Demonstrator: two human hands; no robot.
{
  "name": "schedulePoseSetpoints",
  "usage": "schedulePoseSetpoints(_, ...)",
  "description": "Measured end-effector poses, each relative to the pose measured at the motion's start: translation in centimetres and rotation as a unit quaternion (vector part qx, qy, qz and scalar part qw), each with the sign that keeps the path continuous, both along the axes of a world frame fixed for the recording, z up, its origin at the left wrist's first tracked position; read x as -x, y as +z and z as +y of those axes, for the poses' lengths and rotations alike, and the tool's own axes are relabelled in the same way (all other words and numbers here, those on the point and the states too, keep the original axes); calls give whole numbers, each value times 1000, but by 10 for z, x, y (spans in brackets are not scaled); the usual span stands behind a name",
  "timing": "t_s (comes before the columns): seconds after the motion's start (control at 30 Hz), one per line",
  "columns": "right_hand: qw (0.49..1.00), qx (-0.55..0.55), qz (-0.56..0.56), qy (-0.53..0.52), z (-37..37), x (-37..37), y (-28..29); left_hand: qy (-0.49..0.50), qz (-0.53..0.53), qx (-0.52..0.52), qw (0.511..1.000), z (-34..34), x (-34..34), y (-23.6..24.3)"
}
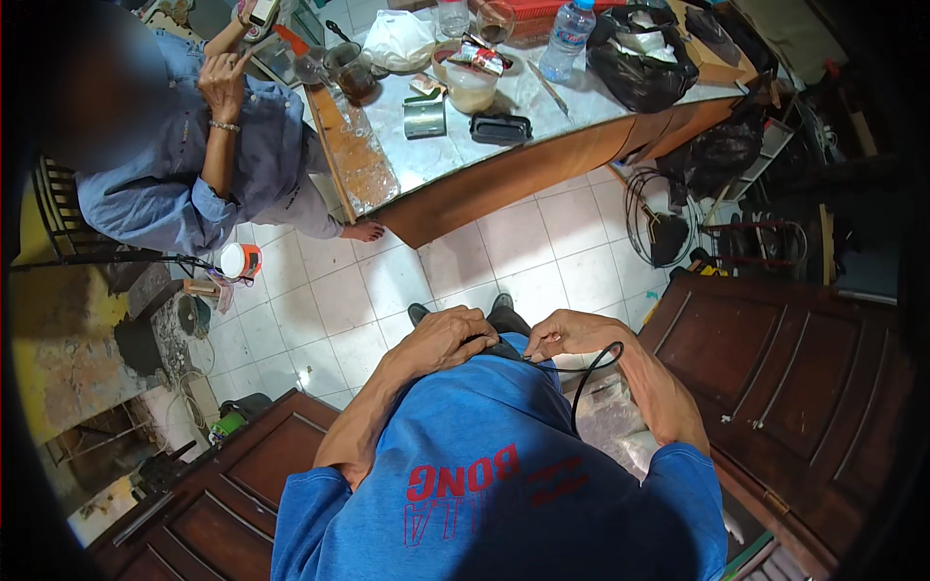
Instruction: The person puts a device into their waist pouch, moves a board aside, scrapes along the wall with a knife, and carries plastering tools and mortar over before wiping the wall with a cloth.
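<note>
Right under my view spreads a blue cotton T-shirt with red lettering (465, 416), worn by the person whose arms reach down in front of me. At the waist, I see the right hand (570, 334) drawn narrow, thumb and fingertips closed on a thin, flexible black cable (587, 370); that cable loops beside the right wrist and drops back along the shirt's right side. Over to the left hand (448, 337), fingers curled, resting at the waist against something dark, and I cannot tell whether it grips anything. Beyond, on a marbled white tabletop with brown wooden sides (455, 172), I pick out a shallow black plastic tray (501, 129) beside a shiny metallic cylinder (424, 118), and a clear plastic bottle with a blue cap (568, 44). Left of the table, a co-worker in a light-blue long-sleeved shirt (262, 145) raises both hands.
</note>
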State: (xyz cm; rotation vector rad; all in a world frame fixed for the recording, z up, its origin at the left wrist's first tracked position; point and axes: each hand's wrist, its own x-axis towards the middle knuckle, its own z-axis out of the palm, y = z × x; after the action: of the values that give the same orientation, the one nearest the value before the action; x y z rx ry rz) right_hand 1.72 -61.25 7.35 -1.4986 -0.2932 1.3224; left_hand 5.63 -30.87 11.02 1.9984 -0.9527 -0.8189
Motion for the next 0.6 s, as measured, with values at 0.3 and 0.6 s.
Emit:
schedulePoseSetpoints(0.3, 921, 223, -294, -123, -116, -88, -13, 372, -276, 198, 864, 14, -2, 209)
schedulePoseSetpoints(0.6, 665, 164, -714, -145, -50, -224, -12, 448, -402, 177, 779, 11, 17, 212)
